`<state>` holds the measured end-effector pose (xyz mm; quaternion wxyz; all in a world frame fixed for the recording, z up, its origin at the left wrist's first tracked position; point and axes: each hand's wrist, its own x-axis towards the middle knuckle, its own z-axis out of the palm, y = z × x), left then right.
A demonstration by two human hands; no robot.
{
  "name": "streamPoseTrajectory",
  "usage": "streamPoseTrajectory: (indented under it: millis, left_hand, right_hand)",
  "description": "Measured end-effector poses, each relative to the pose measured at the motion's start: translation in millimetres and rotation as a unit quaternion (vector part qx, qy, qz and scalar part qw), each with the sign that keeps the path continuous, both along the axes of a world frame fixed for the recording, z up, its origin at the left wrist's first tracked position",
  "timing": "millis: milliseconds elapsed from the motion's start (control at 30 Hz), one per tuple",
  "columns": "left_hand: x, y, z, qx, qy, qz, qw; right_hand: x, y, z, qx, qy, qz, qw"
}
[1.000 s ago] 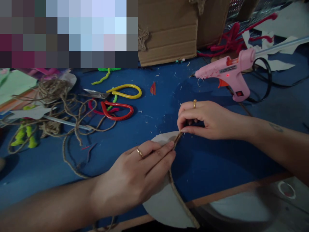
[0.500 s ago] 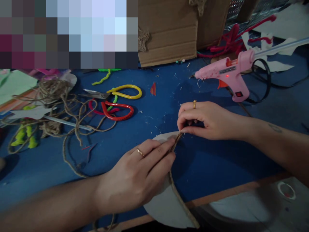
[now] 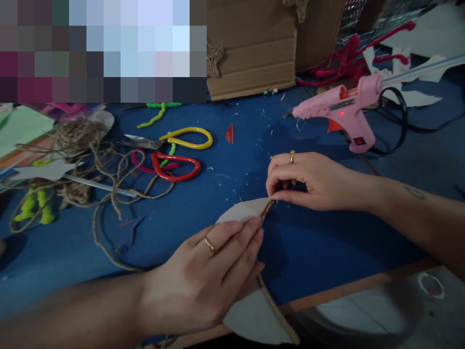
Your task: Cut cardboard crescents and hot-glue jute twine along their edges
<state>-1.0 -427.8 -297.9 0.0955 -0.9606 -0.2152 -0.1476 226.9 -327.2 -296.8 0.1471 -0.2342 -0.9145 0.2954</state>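
Your left hand lies over the white card, fingers pressed along its edge and the twine that lines it, probably to keep both steady; whether your thumb closes from beneath, I cannot tell. The card sits under that palm, one end out toward one o'clock, the other running to four o'clock over the near rim of the bench.

At two o'clock from the left, your right hand pinches the twine between thumb and forefinger by the card's far tip. That grip likely holds the strand in line with the edge.

The pink glue gun rests at one o'clock from your right hand, its red light lit. Its nozzle faces about nine o'clock, past your fingers rather than at them, a sensible way to lay it if hot.

The scissors lie near twelve o'clock from your left hand, handles turned rightward, handy to reach. The twine tangle sits toward ten o'clock, beyond your working space.
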Motion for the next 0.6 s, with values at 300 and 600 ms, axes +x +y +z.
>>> streamPoseTrajectory:
  millis: [300, 600]
  left_hand:
    - [-2.7, -0.8, -1.7, -0.008, 0.0, 0.006, 1.0]
    - [-1.7, -1.5, -1.6, -0.005, 0.001, -0.002, 1.0]
  right_hand:
    - [0.7, 0.1, 0.8, -0.006, -0.001, 0.001, 1.0]
    - [2.6, 1.1, -0.3, 0.004, -0.008, 0.012, 1.0]
